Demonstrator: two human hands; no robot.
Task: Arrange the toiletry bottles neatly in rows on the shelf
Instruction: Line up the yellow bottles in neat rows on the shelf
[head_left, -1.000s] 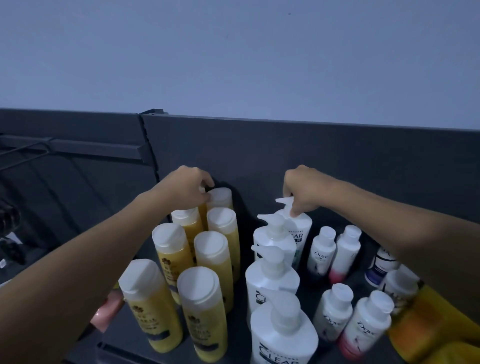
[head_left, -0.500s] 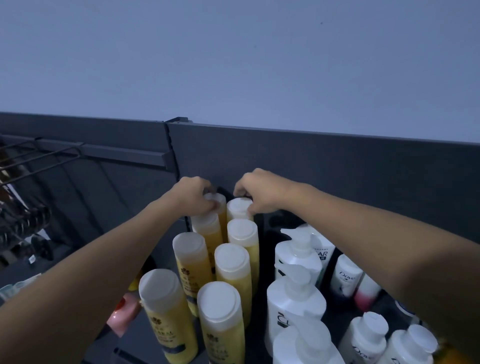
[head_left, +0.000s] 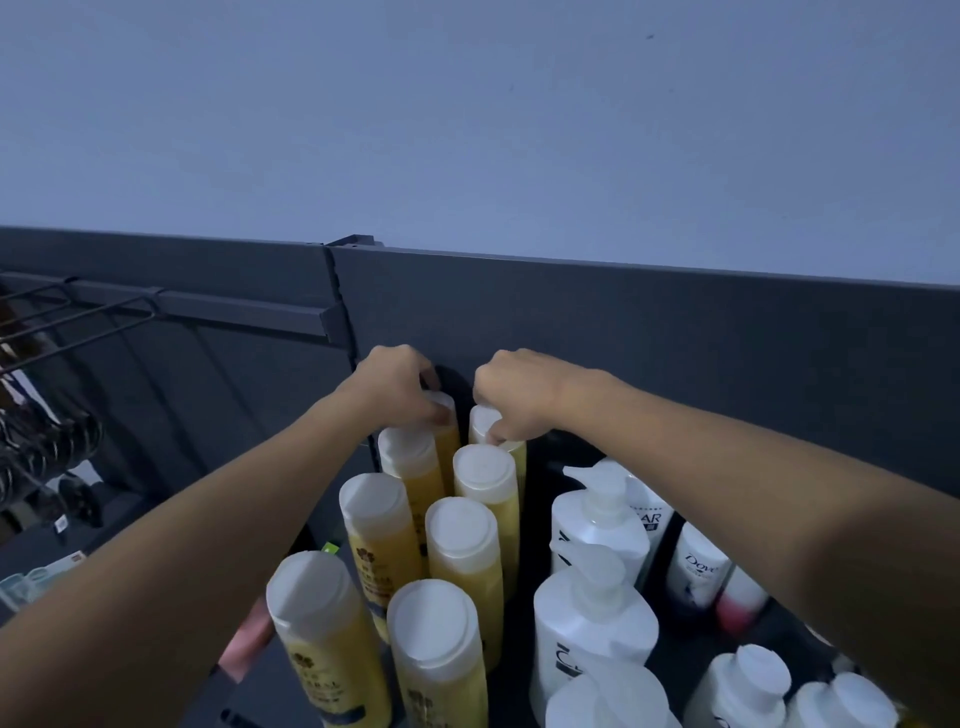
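While upright, rear yellow bottles (head_left: 483, 422) beneath left grip (head_left: 397, 385), right grip (head_left: 519, 391).

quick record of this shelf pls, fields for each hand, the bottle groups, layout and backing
left: left hand grips the cap of the rear-left yellow bottle
right: right hand pinches the cap of the rear-right yellow bottle
yellow group: eight yellow bottles visible, upright, white caps, two columns of four
pump group: white pump bottles in a column right of the yellow ones
small group: Dove bottles further right
backing: dark back panel behind the rear bottles
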